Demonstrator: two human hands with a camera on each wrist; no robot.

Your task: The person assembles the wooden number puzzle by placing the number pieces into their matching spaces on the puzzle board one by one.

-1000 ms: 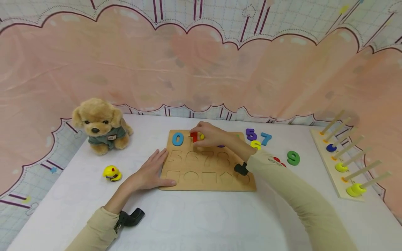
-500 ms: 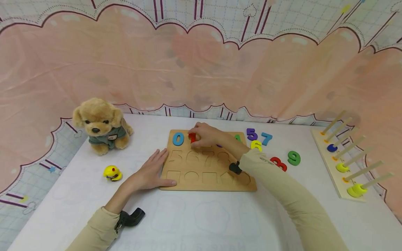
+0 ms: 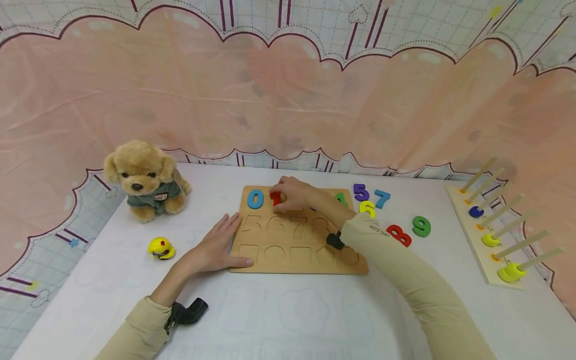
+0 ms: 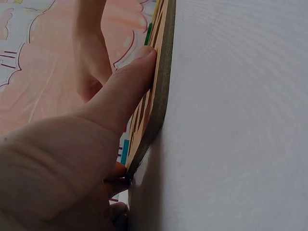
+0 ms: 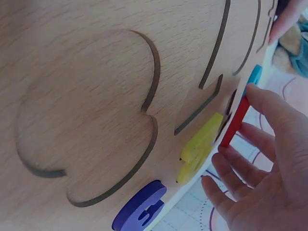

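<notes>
My right sleeve [image 3: 405, 270] has shifted left since a second ago, baring the red 8 [image 3: 399, 235]. Left to right: my left grip [image 3: 215, 247], fingers extended, rests at the board [image 3: 279, 240]'s left edge; blue 0 [image 3: 255, 199]; red 1 [image 3: 275, 199], far row, pinched in my right grip [image 3: 294, 194].

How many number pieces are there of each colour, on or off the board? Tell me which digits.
Blue: 2 (the 0, the 7)
Red: 2 (the 1, the 8)
Yellow: 2 (the 2, the 6)
Purple: 2 (the 3, the 5)
Green: 2 (the 4, the 9)
Total: 10
</notes>
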